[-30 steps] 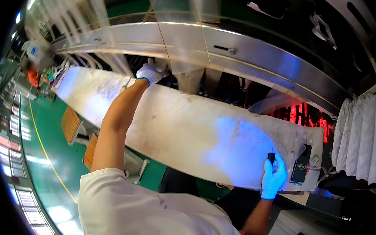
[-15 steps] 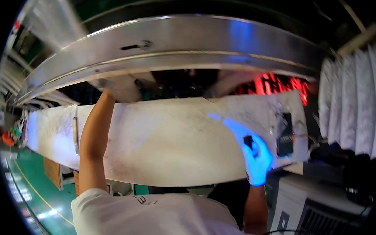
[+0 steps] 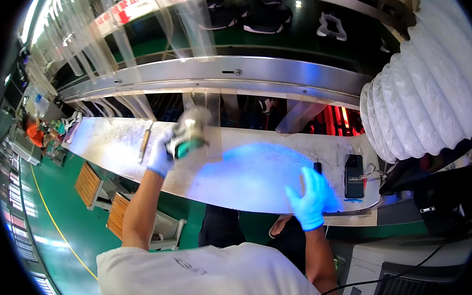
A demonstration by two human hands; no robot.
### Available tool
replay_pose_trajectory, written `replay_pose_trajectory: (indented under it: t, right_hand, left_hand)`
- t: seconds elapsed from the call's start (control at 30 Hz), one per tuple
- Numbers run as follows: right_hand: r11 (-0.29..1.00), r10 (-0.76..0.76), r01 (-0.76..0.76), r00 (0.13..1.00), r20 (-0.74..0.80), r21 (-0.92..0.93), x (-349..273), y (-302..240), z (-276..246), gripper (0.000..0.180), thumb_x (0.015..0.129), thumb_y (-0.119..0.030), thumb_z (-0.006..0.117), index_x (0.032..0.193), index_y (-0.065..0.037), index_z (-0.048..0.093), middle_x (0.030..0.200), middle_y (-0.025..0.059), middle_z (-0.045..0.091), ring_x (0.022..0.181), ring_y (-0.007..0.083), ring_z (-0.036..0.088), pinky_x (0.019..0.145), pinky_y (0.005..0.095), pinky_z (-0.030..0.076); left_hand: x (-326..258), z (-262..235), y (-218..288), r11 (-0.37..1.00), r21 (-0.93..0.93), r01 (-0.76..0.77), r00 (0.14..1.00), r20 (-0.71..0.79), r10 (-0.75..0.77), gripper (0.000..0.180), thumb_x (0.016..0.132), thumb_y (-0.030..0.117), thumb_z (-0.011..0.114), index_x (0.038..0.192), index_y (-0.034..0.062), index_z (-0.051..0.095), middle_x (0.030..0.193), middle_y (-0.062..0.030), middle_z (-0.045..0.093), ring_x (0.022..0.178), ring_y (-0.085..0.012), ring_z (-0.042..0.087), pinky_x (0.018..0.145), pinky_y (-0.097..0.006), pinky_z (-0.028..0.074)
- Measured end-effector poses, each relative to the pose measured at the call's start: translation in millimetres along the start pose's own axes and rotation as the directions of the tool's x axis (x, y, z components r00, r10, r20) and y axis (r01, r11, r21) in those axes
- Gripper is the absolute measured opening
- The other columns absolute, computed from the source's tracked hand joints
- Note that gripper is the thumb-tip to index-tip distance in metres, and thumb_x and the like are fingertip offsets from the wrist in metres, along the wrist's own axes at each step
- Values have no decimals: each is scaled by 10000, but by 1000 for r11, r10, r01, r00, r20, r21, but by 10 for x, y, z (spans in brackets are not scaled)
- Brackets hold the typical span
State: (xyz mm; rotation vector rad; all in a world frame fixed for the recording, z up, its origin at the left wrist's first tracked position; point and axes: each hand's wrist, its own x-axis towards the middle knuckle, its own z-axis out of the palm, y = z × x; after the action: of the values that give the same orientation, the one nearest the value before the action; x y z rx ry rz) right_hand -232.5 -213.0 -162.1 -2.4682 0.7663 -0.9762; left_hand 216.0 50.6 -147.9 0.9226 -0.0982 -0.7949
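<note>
My left hand (image 3: 161, 158), in a pale blue glove, grips a blurred pale object with a teal-green underside (image 3: 186, 138), possibly a shoe, just above the long white worktable (image 3: 113, 138). My right hand (image 3: 310, 197), also blue-gloved, lies on the table's near edge with its fingers spread and holds nothing. It rests at the right end of a patch of blue light (image 3: 248, 173). A small black item (image 3: 317, 167) lies just behind the right hand. Beside it is a black flat device (image 3: 353, 176).
A steel conveyor rail (image 3: 232, 73) with clear plastic strips runs behind the table, and shoes ride above it. A white ribbed duct (image 3: 425, 100) fills the right, with a red glow (image 3: 336, 123) beside it. A stick-like tool (image 3: 144, 144) lies on the table. Wooden stands (image 3: 97, 192) sit below left; a person in orange (image 3: 32, 137) is far left.
My left hand has come back from under the conveyor rail holding the pale object. My right hand has let go of the small black item and now lies flat.
</note>
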Motion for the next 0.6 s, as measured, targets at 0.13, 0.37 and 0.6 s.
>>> replay_pose_trajectory:
  t: [0.13, 0.37, 0.6]
  right_hand:
    - [916, -373, 358, 926, 53, 182, 15, -612, 266, 965, 810, -483, 964, 1551, 3, 583, 1582, 262, 592, 1458, 476, 564, 1216, 569, 469]
    - [960, -242, 181, 918, 314, 211, -203, -426, 904, 1080, 848, -586, 906, 1608, 66, 500, 1619, 330, 537, 1515, 537, 499, 1270, 593, 407]
    - [956, -247, 178, 917, 312, 234, -198, -575, 787, 962, 873, -496, 896, 1589, 34, 533, 1602, 323, 548, 1505, 521, 501, 1257, 594, 418]
  left_hand:
    - [-1176, 308, -284, 911, 43, 409, 912, -1, -409, 547, 1065, 375, 670, 1468, 8, 625, 1353, -230, 761, 1178, -389, 787, 982, -544, 685]
    - [-512, 1713, 61, 259, 755, -603, 740, 406, 537, 516, 1037, 251, 802, 1457, -20, 672, 1304, -152, 771, 1187, -233, 746, 1049, -384, 587]
    - [885, 3074, 1432, -522, 599, -607, 416, 799, 434, 584, 857, 37, 711, 1440, 36, 684, 1452, -245, 697, 1334, -439, 679, 1163, -475, 552]
